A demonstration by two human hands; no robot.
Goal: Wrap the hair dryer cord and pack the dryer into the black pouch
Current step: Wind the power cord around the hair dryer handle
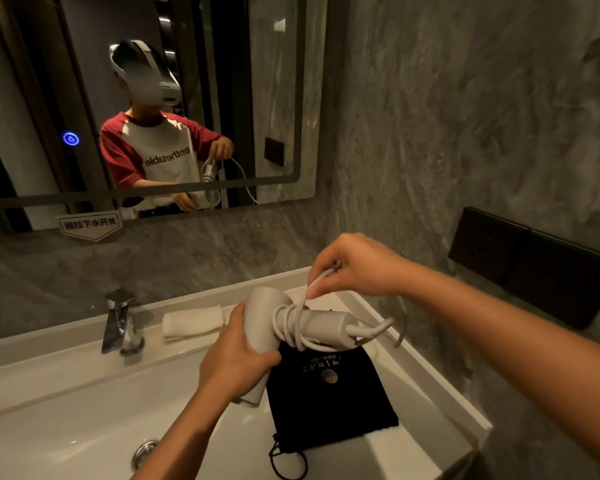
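A: Where is the dryer sitting right now?

B: It is hanging in the air over the pouch, which is lying flat on the counter beside the sink. The left hand is clamping around the barrel; the right hand is pinching a loop of cord above the handle, with several turns already lying around it.

A: What could be going wrong from here?

B: The turns are looking loose. If the right hand is letting the loop slacken, I'd judge the coils could be sliding off the handle end — and the free cord is trailing off to the right, where it could be snagging on the counter's edge. The plug end I cannot make out.

A: Any trouble with the pouch?

B: Its mouth is facing the near edge with the drawstring dangling close to the rim, so a nudge from the dryer could be pushing it off or into the sink.

A: And room to move?

B: The wall is crowding the right side; the sink side to the left is lying open, with the tap and a folded towel well apart at the back.
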